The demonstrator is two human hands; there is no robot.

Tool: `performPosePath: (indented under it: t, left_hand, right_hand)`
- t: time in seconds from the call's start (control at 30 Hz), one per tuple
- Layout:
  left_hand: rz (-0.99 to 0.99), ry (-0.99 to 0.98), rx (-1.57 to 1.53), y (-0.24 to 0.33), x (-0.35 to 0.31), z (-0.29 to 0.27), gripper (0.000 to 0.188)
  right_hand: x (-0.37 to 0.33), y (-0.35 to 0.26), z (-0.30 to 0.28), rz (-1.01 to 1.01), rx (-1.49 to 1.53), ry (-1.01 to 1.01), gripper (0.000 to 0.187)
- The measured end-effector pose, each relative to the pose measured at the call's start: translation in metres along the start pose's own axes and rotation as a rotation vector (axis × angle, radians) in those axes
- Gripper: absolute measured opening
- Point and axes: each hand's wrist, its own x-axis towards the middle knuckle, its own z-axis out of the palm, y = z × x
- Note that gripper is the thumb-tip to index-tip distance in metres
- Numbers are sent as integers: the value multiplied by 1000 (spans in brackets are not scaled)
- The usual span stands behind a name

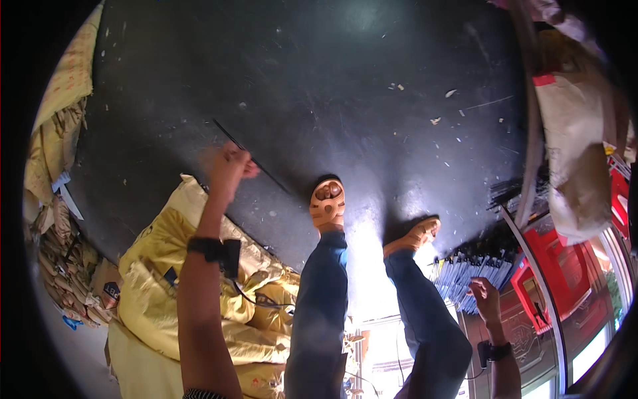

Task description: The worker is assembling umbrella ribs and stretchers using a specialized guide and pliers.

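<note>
My left hand (234,163), blurred by motion, is closed around a thin, straight black strip (269,175) held over the dark floor, ahead of my left foot. Both ends of the strip stick out past my fingers. Low on the right hangs my right hand (485,294), its fingers loosely curled and apart, with nothing visible in it. Close beside it is a row of bluish-grey, thin bundled pieces (473,276). Each wrist wears a black band with a small device.
Yellow sacks (176,279) are piled at my left, with brown folded packages (66,279) beyond them. Small scraps (435,121) dot the dark floor (319,80). On the right stand a red plastic stool (558,272) and a pale sack (571,146). My feet wear orange sandals (327,209).
</note>
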Motion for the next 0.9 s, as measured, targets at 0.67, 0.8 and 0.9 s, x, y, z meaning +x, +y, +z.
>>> performPosePath:
  t: [0.67,0.8,0.9]
  left_hand:
    - [441,-653,-535,280,-524,4,12]
    - [479,-879,-383,307,-584,14,10]
    - [502,-1010,-251,307,-619,34,11]
  right_hand:
    - [-394,-318,-36,-757,-232,251,36]
    - [-459,-284,-52,-749,283,143,33]
    - [-495,-242,-63,-705,401,270,24]
